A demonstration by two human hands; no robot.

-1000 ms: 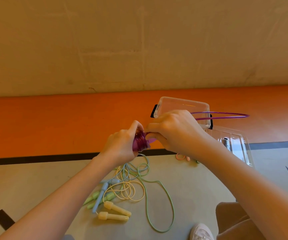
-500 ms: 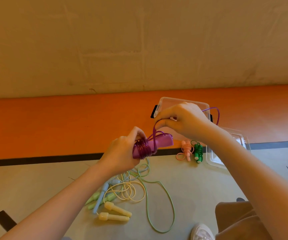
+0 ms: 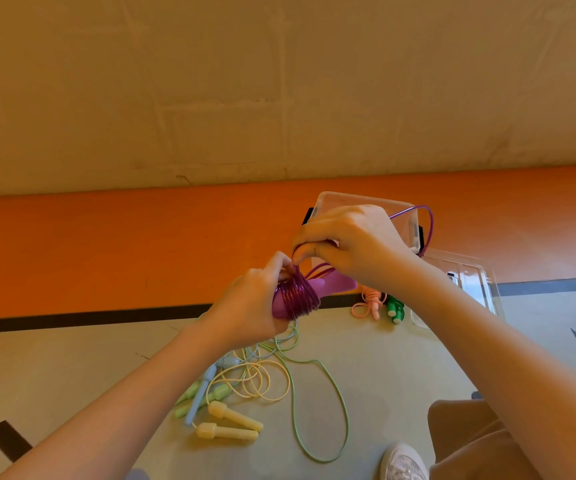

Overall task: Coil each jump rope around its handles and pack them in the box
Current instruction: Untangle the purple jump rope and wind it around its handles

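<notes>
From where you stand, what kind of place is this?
Probably a gym or sports hall: an orange and beige floor marked with black court lines, a plain wall, and jump ropes scattered on the floor.

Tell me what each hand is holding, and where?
Left hand grips the purple handles at their coiled end; right hand pinches the loose purple rope just above the coil.

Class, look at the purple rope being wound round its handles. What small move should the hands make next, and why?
Probably one more turn: the right hand should carry the cord it pinches round the purple handles beside the existing coils. The left hand holds the bundle steady, and a loose purple loop trails behind the right hand, so the winding looks unfinished.
</notes>
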